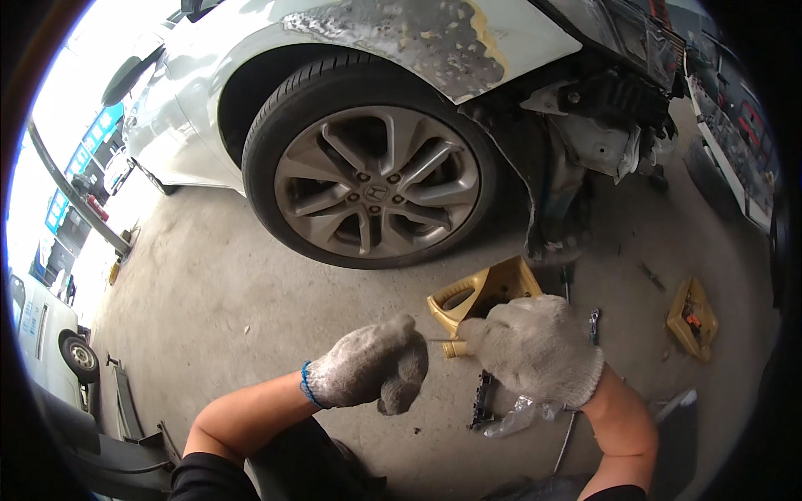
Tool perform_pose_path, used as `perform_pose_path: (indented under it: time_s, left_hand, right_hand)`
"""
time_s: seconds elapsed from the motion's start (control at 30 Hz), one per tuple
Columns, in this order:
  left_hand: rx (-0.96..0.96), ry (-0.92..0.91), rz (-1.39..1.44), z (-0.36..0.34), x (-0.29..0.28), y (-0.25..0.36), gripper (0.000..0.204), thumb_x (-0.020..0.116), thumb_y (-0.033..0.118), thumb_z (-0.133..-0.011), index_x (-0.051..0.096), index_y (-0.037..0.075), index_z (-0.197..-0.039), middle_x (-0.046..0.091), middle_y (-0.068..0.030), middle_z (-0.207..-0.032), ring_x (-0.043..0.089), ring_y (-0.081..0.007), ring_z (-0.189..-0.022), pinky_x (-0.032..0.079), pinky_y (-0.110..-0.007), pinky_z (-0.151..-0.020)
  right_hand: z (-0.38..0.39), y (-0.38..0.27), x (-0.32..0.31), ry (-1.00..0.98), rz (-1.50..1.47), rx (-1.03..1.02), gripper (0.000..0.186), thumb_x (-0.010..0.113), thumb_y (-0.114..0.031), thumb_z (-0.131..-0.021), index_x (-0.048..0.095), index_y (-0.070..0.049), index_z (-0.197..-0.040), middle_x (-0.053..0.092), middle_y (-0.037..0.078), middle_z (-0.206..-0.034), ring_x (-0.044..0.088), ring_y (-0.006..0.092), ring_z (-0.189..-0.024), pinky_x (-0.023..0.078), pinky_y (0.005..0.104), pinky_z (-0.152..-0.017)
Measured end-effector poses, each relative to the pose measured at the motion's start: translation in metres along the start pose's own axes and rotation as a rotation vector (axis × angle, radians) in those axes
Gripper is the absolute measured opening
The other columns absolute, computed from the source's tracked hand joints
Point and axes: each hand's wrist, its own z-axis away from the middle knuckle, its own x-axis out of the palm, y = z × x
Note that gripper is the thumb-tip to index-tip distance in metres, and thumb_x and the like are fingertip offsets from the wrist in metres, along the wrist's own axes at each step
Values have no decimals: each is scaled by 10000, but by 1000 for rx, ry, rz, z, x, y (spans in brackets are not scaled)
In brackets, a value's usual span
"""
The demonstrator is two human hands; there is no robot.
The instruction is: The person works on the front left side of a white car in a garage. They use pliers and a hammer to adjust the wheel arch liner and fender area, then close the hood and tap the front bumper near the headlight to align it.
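My left hand, in a grey knitted glove with a blue cuff edge, is closed around one end of a thin rod-like piece. My right hand, gloved too, is closed at the other end, its fingertips mostly hidden. Just beyond them lies a cut-open yellow plastic jug on the concrete floor. Below my right hand are a black plastic part, a clear plastic bag and a long metal bar. A small metal tool lies beside that hand.
A white car's wheel stands ahead, under a patchy fender, its front end stripped. A yellow tray of small items sits right. Metal equipment and a white van are left; a detached panel stands far right.
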Motion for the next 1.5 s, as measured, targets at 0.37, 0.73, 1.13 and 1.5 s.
perform_pose_path:
  time_s: [0.37, 0.73, 1.13, 1.5]
  left_hand:
    - [-105, 339, -140, -3, 4, 4, 406, 447, 412, -1049, 610, 67, -1187, 675, -76, -817, 681, -223, -784, 548, -347, -718]
    - [-58, 360, 108, -11, 11, 0, 810, 340, 693, -999, 566, -61, -1190, 676, -141, -756, 651, -219, -639, 514, -320, -591]
    - [2, 401, -271, -8, 11, 1, 693, 247, 603, -1055, 550, -20, -1092, 684, -125, -749, 662, -204, -642, 534, -331, -649]
    - [90, 457, -154, -11, 21, -6, 652, 275, 573, -1065, 534, -26, -1067, 655, -143, -686, 632, -215, -571, 506, -330, -570]
  right_hand:
    - [-5, -36, 12, 74, 157, 79, 336, 660, -129, -789, 688, -45, -1113, 620, 73, -776, 620, 219, -608, 499, 364, -526]
    - [-8, -38, 23, 50, 122, 147, 371, 683, -119, -802, 641, -11, -1155, 623, 92, -784, 643, 228, -612, 504, 371, -480]
    - [-5, -45, 35, 96, 109, 155, 465, 684, -128, -796, 627, 21, -1233, 641, 139, -807, 653, 240, -596, 523, 361, -494]
    - [-7, -62, 40, 7, 250, 251, 501, 645, -179, -834, 586, 40, -1281, 628, 96, -711, 648, 204, -576, 504, 361, -465]
